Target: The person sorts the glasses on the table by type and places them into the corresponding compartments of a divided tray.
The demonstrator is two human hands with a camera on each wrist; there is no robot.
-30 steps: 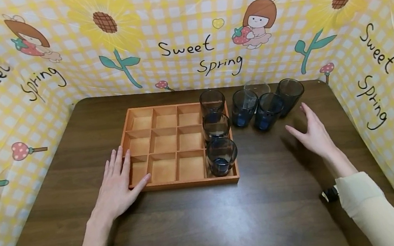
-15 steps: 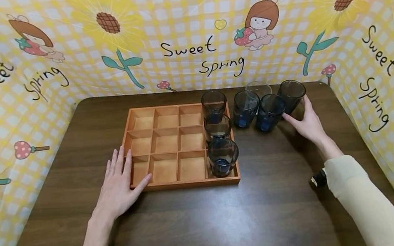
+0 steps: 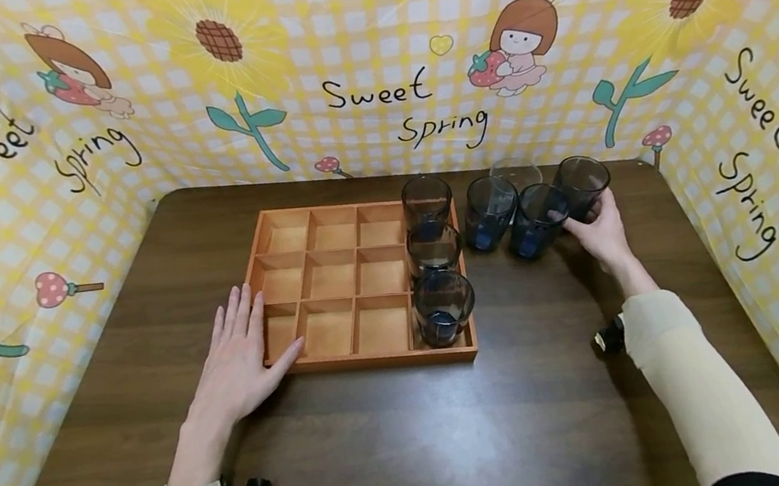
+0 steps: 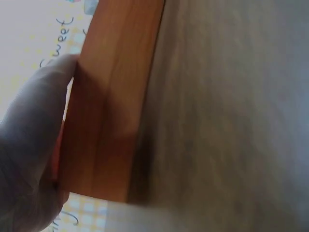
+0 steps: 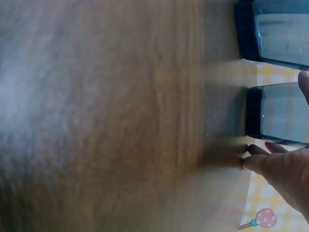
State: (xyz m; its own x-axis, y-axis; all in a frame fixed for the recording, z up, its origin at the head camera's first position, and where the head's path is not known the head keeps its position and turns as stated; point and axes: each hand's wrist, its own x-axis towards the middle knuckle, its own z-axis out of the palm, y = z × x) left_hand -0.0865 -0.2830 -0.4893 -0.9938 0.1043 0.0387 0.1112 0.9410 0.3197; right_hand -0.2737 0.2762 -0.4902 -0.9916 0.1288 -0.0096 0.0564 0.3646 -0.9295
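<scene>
My left hand (image 3: 235,368) rests on the front left corner of a wooden compartment tray (image 3: 376,361), its fingers straight along the left side and the thumb over the front rim. In the left wrist view the thumb lies against the tray's orange-brown wall (image 4: 106,106). At the far right, my right hand (image 3: 604,238) holds a dark tinted drinking glass (image 3: 583,181), thumb on one side and fingers on the other. The right wrist view shows this glass (image 5: 282,113) upright between them. Beside it stands another dark glass (image 3: 538,218), close to the thumb.
Another dark glass (image 3: 490,212) and a clear glass (image 3: 517,168) stand nearby. The tray's right column bears a back glass (image 3: 426,198), a middle glass (image 3: 433,245) and a front glass (image 3: 445,306). Checked cloth (image 3: 366,22) encloses the dark wooden table (image 3: 389,451).
My right hand has moved left and forward to the rightmost dark glass and closed around it. The left hand stays on the tray's corner.
</scene>
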